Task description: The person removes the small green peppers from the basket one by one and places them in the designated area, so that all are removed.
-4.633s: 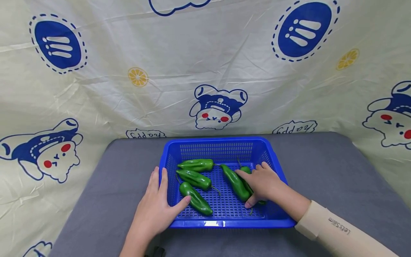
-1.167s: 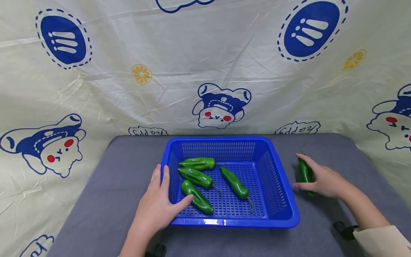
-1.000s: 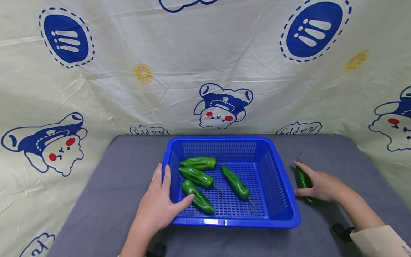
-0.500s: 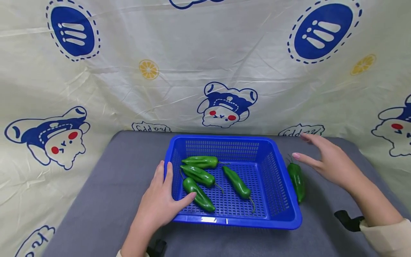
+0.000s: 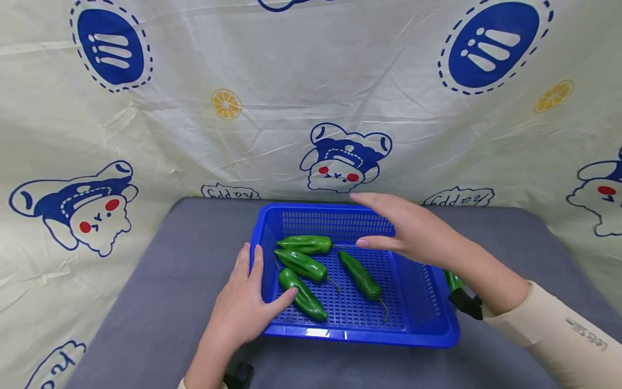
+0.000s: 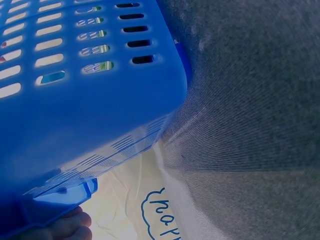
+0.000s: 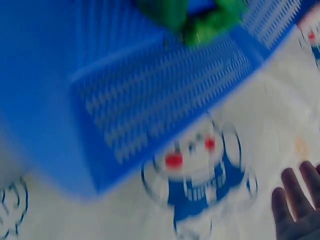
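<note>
1 blue rectangular perforated plastic basket (image 5: pixel 389 338) on grey cloth-covered table (image 5: pixel 184 270). 4 long glossy green peppers (image 5: pixel 360 276) w/ thin stems lie inside: 3 grouped L, 1 apart on R. At least 1 more green pepper (image 5: pixel 453 281) outside, just beside basket's R wall, mostly hidden by R arm (image 5: pixel 478 270); exact no. unclear. L hand (image 5: pixel 242 305): fingers spread, resting at L rim, thumb inside. R hand (image 5: pixel 410 229): released, thumb & fingers apart, above basket.

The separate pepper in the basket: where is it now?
In the head view, the separate pepper lies right of the three grouped peppers, inside the blue basket.
</note>
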The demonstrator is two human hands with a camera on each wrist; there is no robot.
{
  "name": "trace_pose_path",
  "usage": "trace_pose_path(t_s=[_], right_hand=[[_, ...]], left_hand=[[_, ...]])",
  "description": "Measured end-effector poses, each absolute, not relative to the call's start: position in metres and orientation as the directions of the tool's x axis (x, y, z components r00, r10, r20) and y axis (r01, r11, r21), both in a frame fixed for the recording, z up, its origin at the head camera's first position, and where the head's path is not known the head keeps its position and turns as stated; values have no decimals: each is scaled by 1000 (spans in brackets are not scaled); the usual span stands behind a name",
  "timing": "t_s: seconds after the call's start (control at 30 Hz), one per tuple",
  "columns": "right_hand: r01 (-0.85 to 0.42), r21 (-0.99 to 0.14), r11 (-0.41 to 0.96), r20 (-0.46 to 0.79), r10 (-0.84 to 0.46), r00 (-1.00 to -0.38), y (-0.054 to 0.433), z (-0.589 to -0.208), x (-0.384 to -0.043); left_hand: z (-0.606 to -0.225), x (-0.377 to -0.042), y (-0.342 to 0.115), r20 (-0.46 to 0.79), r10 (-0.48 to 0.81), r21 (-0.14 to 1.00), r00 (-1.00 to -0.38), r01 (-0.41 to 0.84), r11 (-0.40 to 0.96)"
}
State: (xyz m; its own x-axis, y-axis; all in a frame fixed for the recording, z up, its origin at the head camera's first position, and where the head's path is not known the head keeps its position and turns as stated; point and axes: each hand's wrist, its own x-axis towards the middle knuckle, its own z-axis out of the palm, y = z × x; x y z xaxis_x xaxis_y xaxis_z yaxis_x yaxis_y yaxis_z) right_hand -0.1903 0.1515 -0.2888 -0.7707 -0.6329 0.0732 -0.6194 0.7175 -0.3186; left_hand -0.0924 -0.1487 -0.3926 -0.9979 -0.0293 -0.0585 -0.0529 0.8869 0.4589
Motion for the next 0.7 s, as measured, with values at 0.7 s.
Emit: trace_pose_path(t_s=[0.7], right_hand=[[-746, -397, 535, -33, -820, -571, 70, -385, -232]], left_hand=[[-390, -91, -147, -72, -19, 464, -997, -50, 885]])
